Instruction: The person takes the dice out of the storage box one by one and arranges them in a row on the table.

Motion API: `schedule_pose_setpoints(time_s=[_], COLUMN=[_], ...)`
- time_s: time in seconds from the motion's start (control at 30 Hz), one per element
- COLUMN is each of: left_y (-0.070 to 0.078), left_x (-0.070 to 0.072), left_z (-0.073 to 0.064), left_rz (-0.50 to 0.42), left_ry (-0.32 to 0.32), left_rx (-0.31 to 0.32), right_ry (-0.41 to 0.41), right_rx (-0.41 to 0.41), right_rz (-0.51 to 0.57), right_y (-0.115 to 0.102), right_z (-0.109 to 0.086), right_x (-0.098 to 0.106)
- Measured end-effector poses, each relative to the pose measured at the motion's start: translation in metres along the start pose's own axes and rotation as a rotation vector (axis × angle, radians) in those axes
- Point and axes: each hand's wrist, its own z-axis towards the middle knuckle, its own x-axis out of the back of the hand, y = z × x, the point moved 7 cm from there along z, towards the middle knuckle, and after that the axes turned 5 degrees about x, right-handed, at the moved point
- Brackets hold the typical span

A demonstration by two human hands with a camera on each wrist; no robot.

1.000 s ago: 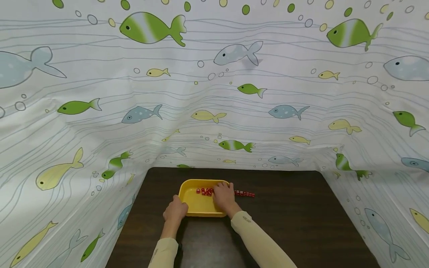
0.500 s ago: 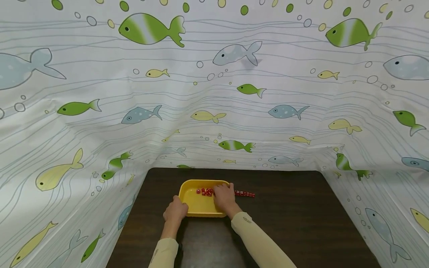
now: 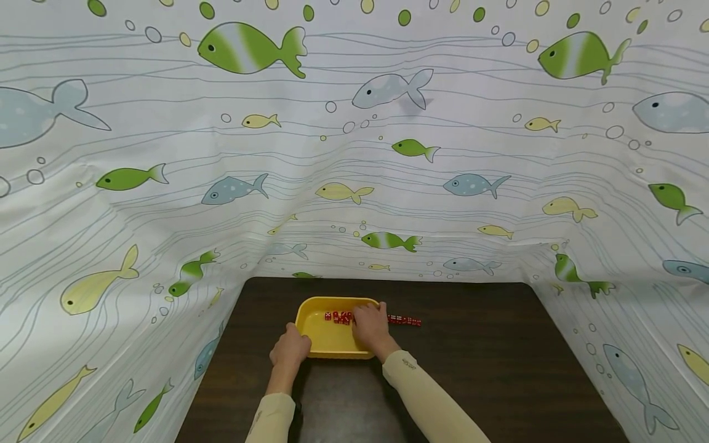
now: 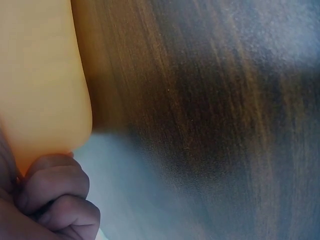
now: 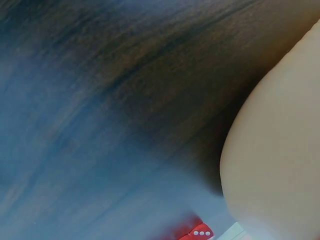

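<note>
Fingers of the left hand (image 3: 290, 346) and right hand (image 3: 372, 325) grip the yellow tray (image 3: 332, 339) by opposite sides, and the red dice (image 3: 343, 317) I watch stay put, suggesting a pause.

Glare on tabletop (image 3: 354, 397); left-wrist tray (image 4: 42, 75) seems blurred.

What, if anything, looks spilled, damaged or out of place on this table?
Nothing looks damaged. One mild oddity: a line of red dice lies outside the yellow tray, while other dice lie inside. The neat line hardly suggests a spill.
</note>
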Motion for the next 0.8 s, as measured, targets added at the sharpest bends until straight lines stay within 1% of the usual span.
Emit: schedule_pose_setpoints(time_s=[0.23,0.4,0.5,0.63,0.8], left_y=[0.002,0.002,0.002,0.000,0.001], left_x=[0.001,0.001,0.000,-0.001,0.000], left_z=[0.000,-0.001,0.001,0.002,-0.001], left_rz=[0.009,0.018,0.019,0.019,0.018], left_ry=[0.003,0.001,0.003,0.003,0.011], left_rx=[0.004,0.006,0.000,0.001,0.001], right_ry=[0.018,0.000,-0.018,-0.018,-0.010], right_rx=[0.002,0.026,0.034,0.039,0.035], right_rz=[0.043,0.083,0.105,0.120,0.138], right_y=[0.000,-0.003,-0.005,-0.005,-0.002], right_z=[-0.001,-0.003,-0.003,-0.002,0.000], right_x=[0.009,0.018,0.023,0.025,0.025])
